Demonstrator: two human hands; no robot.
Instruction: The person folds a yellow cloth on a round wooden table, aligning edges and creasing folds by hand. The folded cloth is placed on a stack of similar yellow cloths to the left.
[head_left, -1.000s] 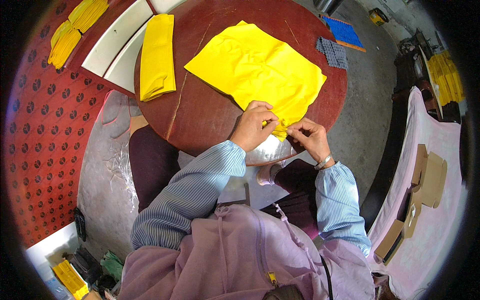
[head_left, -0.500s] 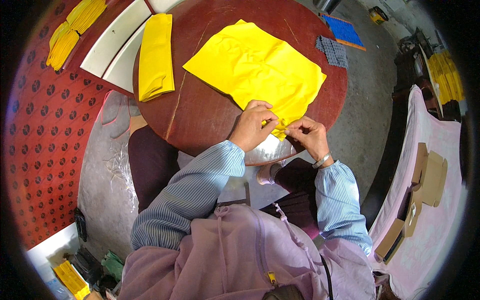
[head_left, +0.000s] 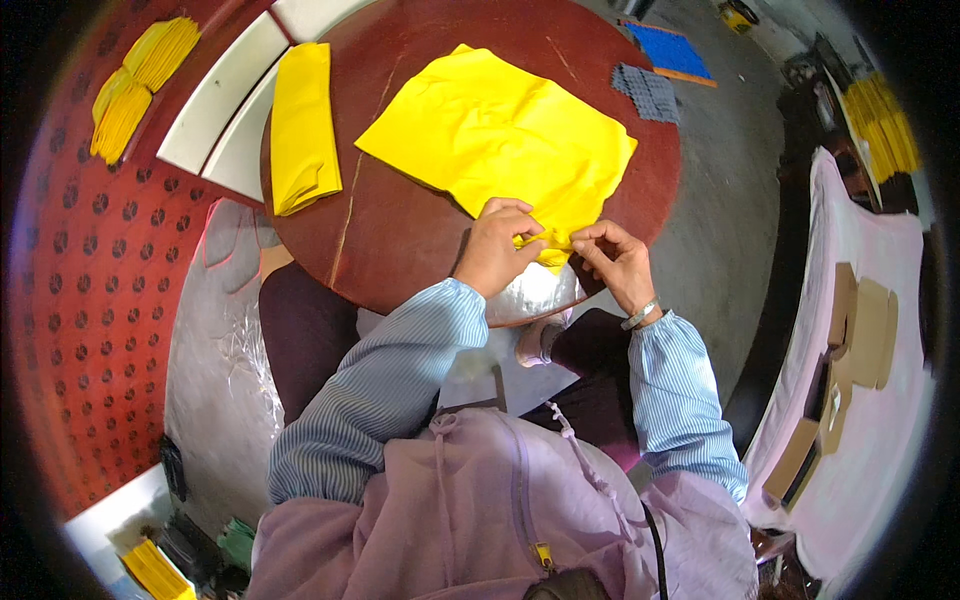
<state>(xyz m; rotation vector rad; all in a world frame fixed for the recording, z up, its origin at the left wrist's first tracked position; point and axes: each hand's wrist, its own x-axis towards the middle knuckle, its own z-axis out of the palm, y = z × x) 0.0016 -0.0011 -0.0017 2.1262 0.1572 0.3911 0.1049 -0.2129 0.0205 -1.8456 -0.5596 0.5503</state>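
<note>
Head: left fingers [head_left: 519, 223] pinch yellow cloth [head_left: 500, 120]; right fingers [head_left: 601, 233] nearly closed, hold unclear; printed red sheet [head_left: 105, 300].

One wide fisheye view looks steeply down from head height, fairly near the round table [head_left: 400, 235], whose near edge lies mid-frame

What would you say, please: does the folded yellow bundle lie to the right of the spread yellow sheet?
No, the folded yellow bundle lies left of the spread yellow sheet on the round table.
</note>
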